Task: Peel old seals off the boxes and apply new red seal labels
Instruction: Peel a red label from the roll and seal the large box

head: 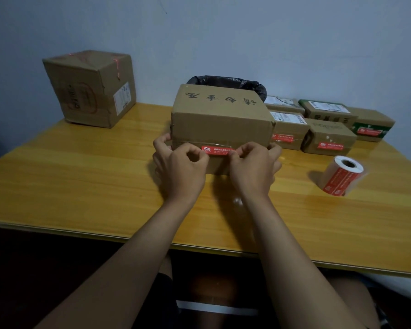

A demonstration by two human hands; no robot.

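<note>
A brown cardboard box [221, 115] with dark characters on top stands at the middle of the yellow wooden table [81, 176]. A red seal label [217, 149] lies across the taped seam on its near face. My left hand [179, 166] has its fingers curled at the label's left end, thumb and forefinger on its edge. My right hand [253, 167] pinches the label's right end against the box. A roll of red seal labels [342, 176] lies on its side to the right.
A large dented box [90, 89] with torn red tape stands at the back left. Several small boxes [328, 129], some bearing red labels, are grouped at the back right. A bin with a black liner [226, 80] sits behind the middle box. The table's near edge is close to me.
</note>
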